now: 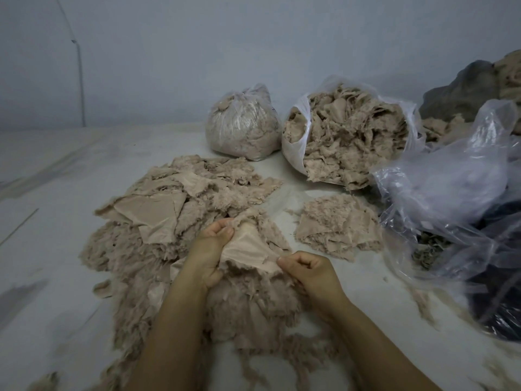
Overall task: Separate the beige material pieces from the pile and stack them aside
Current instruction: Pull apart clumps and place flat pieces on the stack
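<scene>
A bare textile sorting workroom: beyond the hands a plain grey-blue wall (253, 52), a pale covered work surface (56, 249) and bulging clear plastic bags of beige fleecy offcuts (349, 136).

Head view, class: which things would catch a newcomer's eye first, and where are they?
Two hands, left hand and right hand, grip one beige piece at centre, above the big fluffy pile. Right of it lies a small stack; behind stand two stuffed plastic bags.
</scene>
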